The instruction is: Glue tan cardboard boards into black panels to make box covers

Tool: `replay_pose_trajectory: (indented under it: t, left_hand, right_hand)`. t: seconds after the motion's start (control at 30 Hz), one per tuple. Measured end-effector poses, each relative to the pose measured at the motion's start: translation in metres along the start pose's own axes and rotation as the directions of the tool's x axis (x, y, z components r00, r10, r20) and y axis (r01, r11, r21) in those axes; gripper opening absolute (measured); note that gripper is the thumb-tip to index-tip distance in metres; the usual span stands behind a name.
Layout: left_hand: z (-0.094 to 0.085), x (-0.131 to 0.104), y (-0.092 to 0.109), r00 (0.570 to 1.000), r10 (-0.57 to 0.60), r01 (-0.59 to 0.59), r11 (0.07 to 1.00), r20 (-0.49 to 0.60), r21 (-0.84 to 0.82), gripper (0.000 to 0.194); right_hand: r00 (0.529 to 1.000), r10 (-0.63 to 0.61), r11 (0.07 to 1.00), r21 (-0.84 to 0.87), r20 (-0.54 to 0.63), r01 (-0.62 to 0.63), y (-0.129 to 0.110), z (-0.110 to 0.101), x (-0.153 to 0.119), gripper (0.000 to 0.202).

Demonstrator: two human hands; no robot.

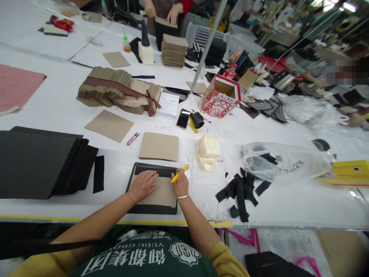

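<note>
A black sheet (161, 209) lies near the table's front edge with a tan board (163, 192) on top of it and a black strip along its upper part. My left hand (143, 186) lies flat on the board with its fingers spread. Wrapped round a yellow pen-like tool (175, 177), my right hand (180, 184) rests at the board's right edge. Just above sits a stack of tan boards (159, 146). A white container (208, 152) stands to the right of it.
Black sheets (34, 161) are piled at the left, beside a black strip (98, 174). Pink snips (133, 139), a phone (183, 118) and a red box (220, 96) lie farther back. Black scraps (240, 192) and a plastic bag (288, 161) are at the right. Across the table, another person's hands (173, 14) work.
</note>
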State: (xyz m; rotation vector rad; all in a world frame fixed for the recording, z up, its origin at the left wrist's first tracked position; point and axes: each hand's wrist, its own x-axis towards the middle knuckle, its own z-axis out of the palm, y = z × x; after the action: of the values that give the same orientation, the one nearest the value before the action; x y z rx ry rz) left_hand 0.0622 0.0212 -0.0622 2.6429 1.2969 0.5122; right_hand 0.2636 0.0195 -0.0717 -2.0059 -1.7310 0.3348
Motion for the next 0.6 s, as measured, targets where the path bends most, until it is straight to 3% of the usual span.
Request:
replay_pose_trajectory:
  t: [0.13, 0.27, 0.6]
  left_hand:
    - [0.008, -0.018, -0.016, 0.999, -0.043, 0.042, 0.997, 0.016, 0.062, 0.053]
    - [0.014, -0.02, -0.021, 0.999, -0.045, 0.043, 0.997, 0.031, 0.064, 0.055]
    - [0.004, -0.016, -0.023, 0.997, -0.014, 0.011, 0.999, 0.08, 0.043, 0.045]
  right_hand:
    - [1.0, 0.015, 0.999, -0.049, 0.012, -0.014, -0.002, 0.001, 0.001, 0.022]
    - [1.0, 0.017, 0.997, -0.077, 0.009, -0.016, -0.004, 0.002, 0.001, 0.024]
    - [1.0, 0.029, 0.996, -0.09, 0.005, -0.028, -0.002, 0.006, 0.0, 0.028]
